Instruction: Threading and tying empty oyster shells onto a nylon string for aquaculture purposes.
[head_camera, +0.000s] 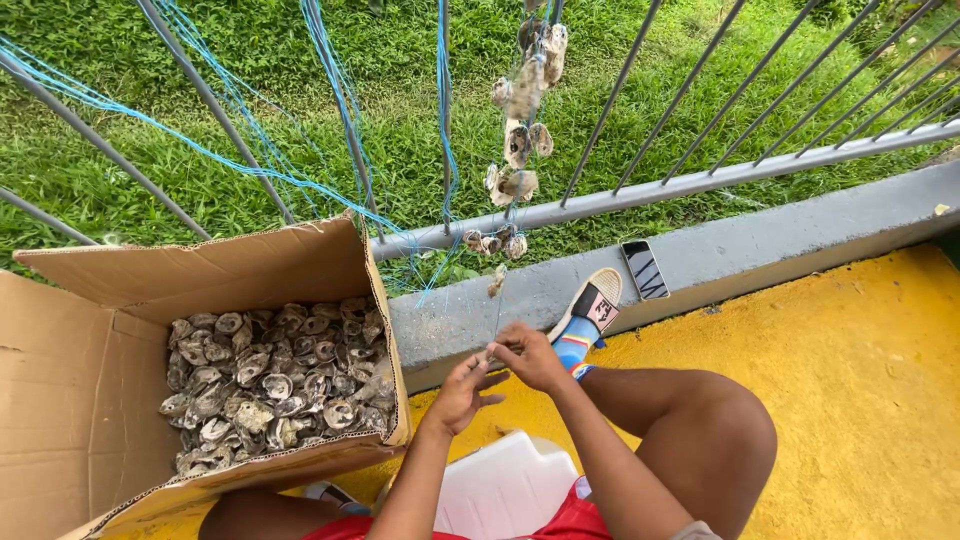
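Note:
My left hand (462, 392) and my right hand (527, 356) meet just in front of the concrete curb, both pinching a thin line (497, 315) that runs up to a string of oyster shells (518, 140) hanging on the metal railing (700, 180). A single shell (496, 283) sits on the line just above my fingers. To the left stands an open cardboard box (90, 370) filled with several grey oyster shells (275, 385).
Blue cords (330, 110) hang along the railing over green grass. A phone (645, 269) lies on the grey curb (800, 235). My foot in a sandal and blue sock (585, 320) rests against the curb. A white plastic container (505, 490) sits between my legs on the yellow floor (850, 380).

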